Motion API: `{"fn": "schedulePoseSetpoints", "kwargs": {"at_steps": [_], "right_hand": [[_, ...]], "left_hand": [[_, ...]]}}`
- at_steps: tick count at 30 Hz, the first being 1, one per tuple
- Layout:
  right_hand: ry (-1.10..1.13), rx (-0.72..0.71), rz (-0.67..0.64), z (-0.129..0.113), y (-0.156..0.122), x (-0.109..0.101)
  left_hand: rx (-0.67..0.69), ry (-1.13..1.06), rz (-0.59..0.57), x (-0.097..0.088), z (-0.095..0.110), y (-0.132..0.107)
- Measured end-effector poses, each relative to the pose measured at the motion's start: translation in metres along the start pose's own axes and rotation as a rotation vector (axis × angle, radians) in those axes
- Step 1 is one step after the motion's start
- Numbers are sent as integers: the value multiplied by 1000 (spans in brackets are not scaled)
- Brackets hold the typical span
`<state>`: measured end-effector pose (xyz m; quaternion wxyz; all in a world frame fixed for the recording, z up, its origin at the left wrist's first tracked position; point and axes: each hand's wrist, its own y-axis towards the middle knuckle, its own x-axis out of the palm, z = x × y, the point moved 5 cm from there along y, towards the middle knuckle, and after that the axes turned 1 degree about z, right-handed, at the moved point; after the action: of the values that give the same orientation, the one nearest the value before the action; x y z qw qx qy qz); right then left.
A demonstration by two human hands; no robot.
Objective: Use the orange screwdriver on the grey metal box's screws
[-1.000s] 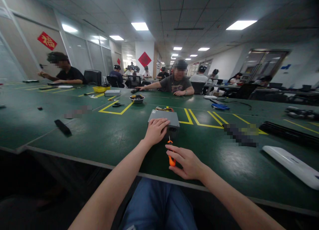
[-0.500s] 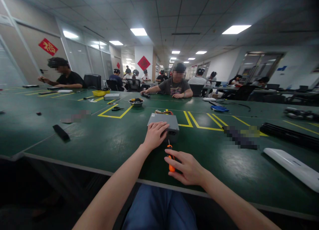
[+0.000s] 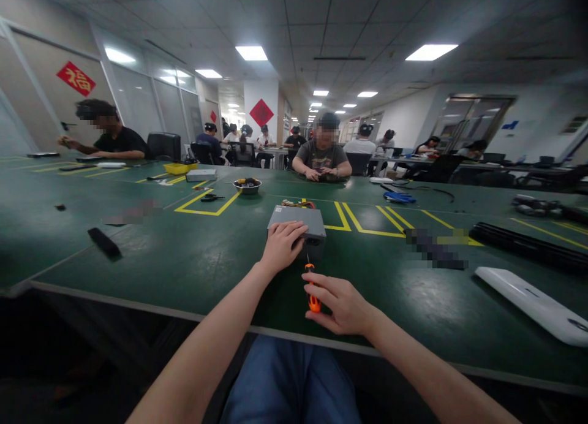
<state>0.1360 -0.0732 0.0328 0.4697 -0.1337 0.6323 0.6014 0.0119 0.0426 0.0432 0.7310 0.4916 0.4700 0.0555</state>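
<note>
A grey metal box (image 3: 305, 219) lies on the green table (image 3: 193, 258) in front of me, with coloured wires at its far side. My left hand (image 3: 282, 246) rests on the box's near left corner, fingers curled over its top. My right hand (image 3: 342, 302) is closed round an orange-handled screwdriver (image 3: 312, 295). The screwdriver's thin shaft points up at the near face of the box.
A white flat device (image 3: 533, 301) lies at the right, a long black bar (image 3: 528, 243) behind it. A small black item (image 3: 105, 242) lies at the left. A metal bowl (image 3: 247, 185), a yellow tray (image 3: 180, 166) and a blue tool (image 3: 399, 197) sit farther off. Several people sit opposite.
My view shifted slightly; both hands stay put on the box and screwdriver. The person opposite drew both hands together in front of them.
</note>
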Motion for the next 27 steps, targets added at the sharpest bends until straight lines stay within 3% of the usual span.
{"fn": "schedulePoseSetpoints", "kwargs": {"at_steps": [3,8,13,19,24,27], "right_hand": [[40,26,20,1,0,-2],[-55,-31,-67,-2,2,3],[-7,5,65,1,-1,0],[-28,-11,-92,-2,1,4],[-20,-1,25,-1,0,-1],[5,7,14,0,0,-1]], "left_hand": [[-8,-4,7,-1,1,0],[-14,-9,4,-4,2,1],[-16,-3,6,-4,2,1],[-11,-8,15,-2,0,0],[-10,-6,8,-2,0,0],[-15,-8,6,-2,0,0]]}}
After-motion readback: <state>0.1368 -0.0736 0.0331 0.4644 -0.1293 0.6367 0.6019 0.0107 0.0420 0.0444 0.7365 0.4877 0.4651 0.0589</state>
